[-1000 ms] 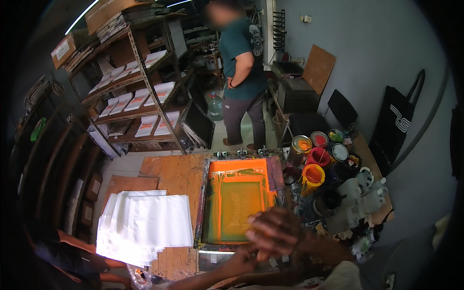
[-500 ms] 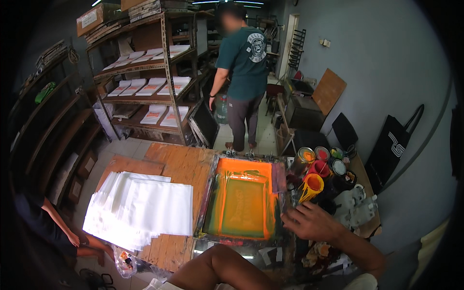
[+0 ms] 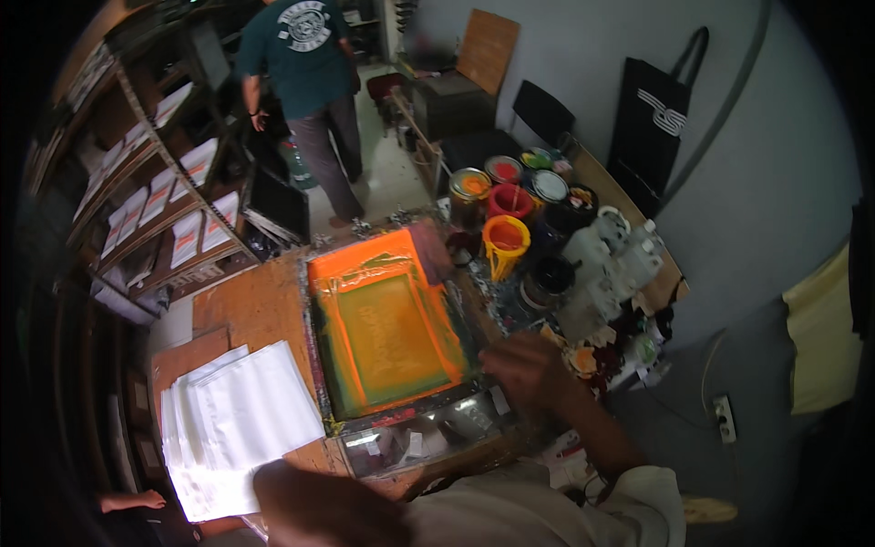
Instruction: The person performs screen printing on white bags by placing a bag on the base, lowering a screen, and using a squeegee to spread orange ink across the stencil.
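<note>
Hovering over the near right corner of the orange screen-printing frame [image 3: 387, 324], right hand [image 3: 529, 369] curled loosely, back turned to the camera, so cannot tell whether anything sits in the grip. Half a second ago, reaching further right, near the paint pots. Left forearm [image 3: 319, 506] low at the bottom edge, hand itself out of sight. Frame lying flat on the wooden table [image 3: 255, 305], between the stack of white sheets [image 3: 237, 419] on its left and the crowd of paint cans [image 3: 510, 196] and yellow funnel-shaped cup [image 3: 504, 242] on its right. Beyond, another person in a dark green shirt [image 3: 305, 55], now closer to the top edge than before, beside the shelving [image 3: 146, 173].
</note>
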`<state>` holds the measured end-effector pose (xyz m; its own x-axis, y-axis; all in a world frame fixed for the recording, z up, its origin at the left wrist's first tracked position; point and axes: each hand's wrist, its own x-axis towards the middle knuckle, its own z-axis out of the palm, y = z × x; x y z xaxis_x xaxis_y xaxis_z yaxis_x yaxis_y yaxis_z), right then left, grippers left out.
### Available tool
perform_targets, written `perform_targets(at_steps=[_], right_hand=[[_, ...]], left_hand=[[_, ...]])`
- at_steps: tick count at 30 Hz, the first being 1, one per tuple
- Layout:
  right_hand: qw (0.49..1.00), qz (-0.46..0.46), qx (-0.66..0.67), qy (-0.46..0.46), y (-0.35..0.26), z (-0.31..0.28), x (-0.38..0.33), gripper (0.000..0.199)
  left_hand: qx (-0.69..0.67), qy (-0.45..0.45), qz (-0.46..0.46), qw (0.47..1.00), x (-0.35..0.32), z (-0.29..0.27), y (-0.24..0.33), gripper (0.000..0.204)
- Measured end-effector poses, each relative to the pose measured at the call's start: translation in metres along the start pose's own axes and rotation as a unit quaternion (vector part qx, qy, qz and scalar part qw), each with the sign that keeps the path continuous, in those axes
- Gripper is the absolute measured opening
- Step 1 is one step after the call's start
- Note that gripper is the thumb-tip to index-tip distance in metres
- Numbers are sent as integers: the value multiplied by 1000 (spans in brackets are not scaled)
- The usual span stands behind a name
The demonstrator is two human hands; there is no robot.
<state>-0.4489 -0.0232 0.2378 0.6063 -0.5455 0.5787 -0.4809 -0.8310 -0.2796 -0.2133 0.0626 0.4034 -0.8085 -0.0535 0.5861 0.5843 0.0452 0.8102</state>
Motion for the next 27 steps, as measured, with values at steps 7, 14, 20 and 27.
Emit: perform_targets(at_steps=[7, 14, 20, 27], right_hand=[[959, 182, -155, 150, 136, -64, 40, 15], [968, 230, -84, 52, 280, 39, 147, 20], [928, 268, -232, -114, 348, 118, 195, 16], [918, 285, -253, -104, 363, 138, 203, 19]], left_hand=[[25, 10, -41, 999, -24, -33, 15, 28], [44, 93, -82, 991, -62, -49, 23, 27], [-10, 340, -178, 923, -149, 0, -12, 26], [-244, 659, -339, 625, -214, 96, -145, 31]])
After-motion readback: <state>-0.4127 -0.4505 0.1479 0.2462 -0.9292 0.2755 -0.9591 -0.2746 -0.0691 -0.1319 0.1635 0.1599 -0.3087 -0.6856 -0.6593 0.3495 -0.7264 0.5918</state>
